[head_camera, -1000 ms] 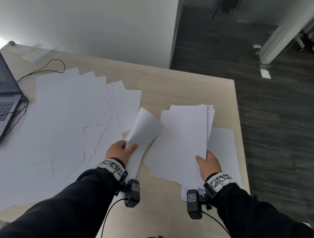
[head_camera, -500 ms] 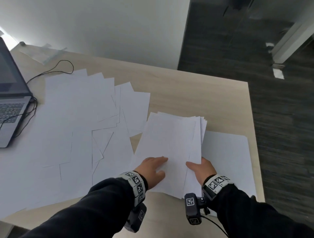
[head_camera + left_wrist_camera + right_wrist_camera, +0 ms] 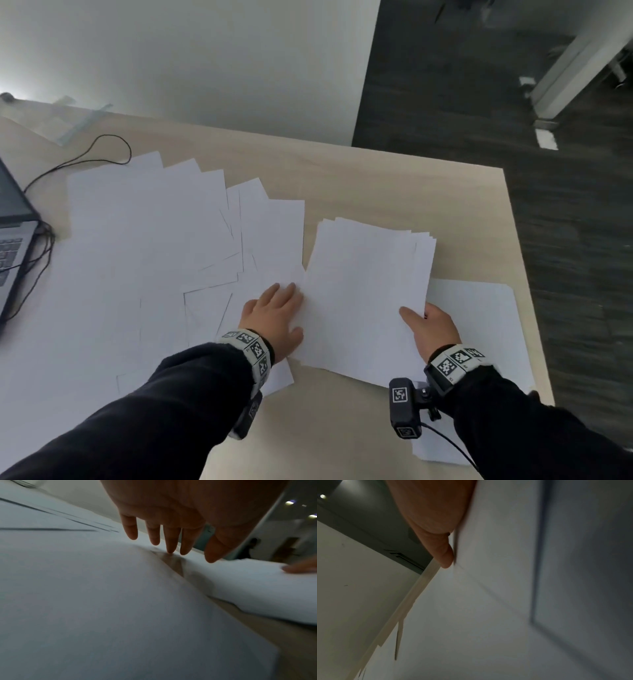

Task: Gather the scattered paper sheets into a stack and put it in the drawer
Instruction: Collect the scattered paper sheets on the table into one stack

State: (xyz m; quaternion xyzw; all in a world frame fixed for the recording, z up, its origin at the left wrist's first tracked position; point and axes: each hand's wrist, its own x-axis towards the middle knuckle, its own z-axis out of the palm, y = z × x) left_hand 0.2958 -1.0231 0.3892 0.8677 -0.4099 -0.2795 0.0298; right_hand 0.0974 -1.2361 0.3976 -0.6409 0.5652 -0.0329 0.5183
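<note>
A loose stack of white sheets [image 3: 370,291] lies on the right part of the wooden table [image 3: 394,185]. My right hand [image 3: 430,323] grips the stack's near right corner, thumb on top; in the right wrist view one fingertip [image 3: 446,557] lies against the stack's edge [image 3: 496,536]. My left hand [image 3: 274,313] lies flat, fingers straight, on the scattered sheets [image 3: 137,260] just left of the stack. In the left wrist view its fingertips [image 3: 169,549] touch a sheet [image 3: 102,595] beside the stack [image 3: 257,582]. No drawer is in view.
One single sheet [image 3: 479,318] lies under and to the right of the stack, near the table's right edge. An open laptop [image 3: 13,236] with black cables [image 3: 78,157] sits at the far left. Dark floor lies beyond the table on the right.
My left hand laid its curled sheet on the stack, then moved left onto the scattered sheets. The stack has come down flat on the table in my right hand.
</note>
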